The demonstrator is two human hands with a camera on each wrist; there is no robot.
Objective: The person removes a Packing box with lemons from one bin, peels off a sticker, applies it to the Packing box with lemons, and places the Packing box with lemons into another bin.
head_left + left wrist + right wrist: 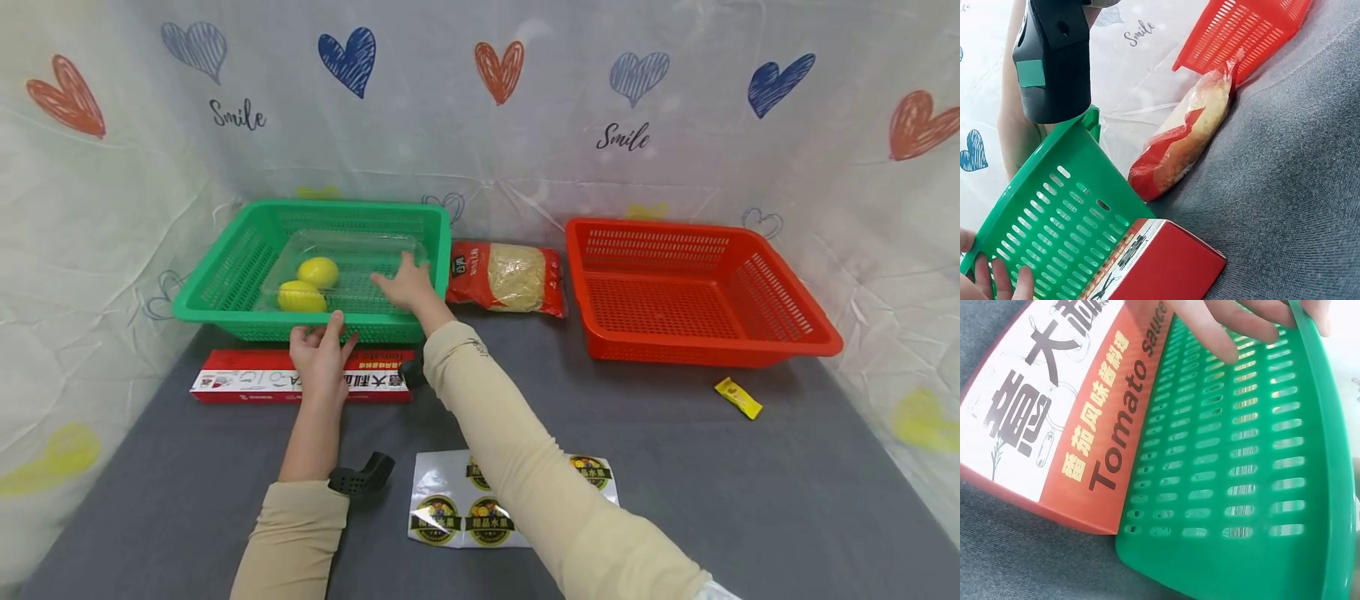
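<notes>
My left hand (321, 358) holds the near rim of a green plastic basket (442, 275), thumb at the rim and fingers (1000, 278) against the slotted outer wall. Inside the basket is a clear plastic box (360, 243) with two lemons at its left end, a front lemon (302, 297) and a rear lemon (318, 272). My right hand (411, 285) reaches over the basket's near right side, its thumb and fingers spread over the box's right end. Below the left hand, a red and white tomato sauce carton (251, 382) lies against the basket's front.
A red and clear bag of pale food (517, 279) lies between the green basket and a red basket (712, 354). Before the red basket is a small yellow packet (738, 398). A sheet of round stickers (450, 487) lies partly under the right sleeve. A black wrist mount (362, 475) is on the left arm.
</notes>
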